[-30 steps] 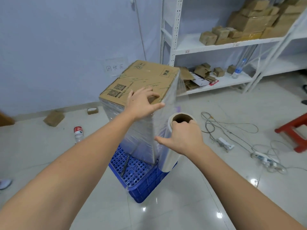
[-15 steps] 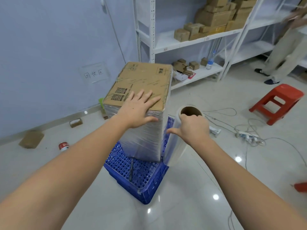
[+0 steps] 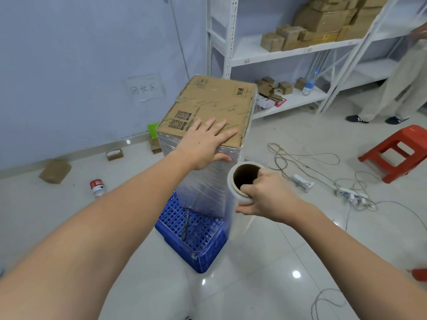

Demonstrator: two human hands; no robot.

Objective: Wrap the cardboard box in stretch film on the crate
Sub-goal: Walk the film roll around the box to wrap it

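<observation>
Glossy white tile floor (image 3: 265,262), pale blue wall (image 3: 69,54) at 10 o'clock carrying a handwritten paper sign (image 3: 144,88). White metal shelving (image 3: 251,58) at 1 o'clock, holding stacked small cartons (image 3: 323,17) and a water bottle (image 3: 308,85).

Blue perforated crate (image 3: 196,229) sits centre frame on the floor. Cardboard box (image 3: 209,105) stands upright on it, side faces already covered in stretch film, top bare.

Left hand (image 3: 203,144) lies flat on the box top near its front edge, fingers spread, thumb over the edge onto the filmed side. Right hand (image 3: 265,195) clamps the rim of the film roll (image 3: 245,181), fingers hooked into the cardboard core, thumb outside. Roll is upright just beside the box's near right corner, film running to the box.

Around: can (image 3: 97,187) and cardboard scraps (image 3: 55,170) at 9 o'clock, tangled cables with power strip (image 3: 351,194) at 3 o'clock, red stool (image 3: 402,153) beyond them. Another person's legs (image 3: 392,95) at 2 o'clock by the shelving.
</observation>
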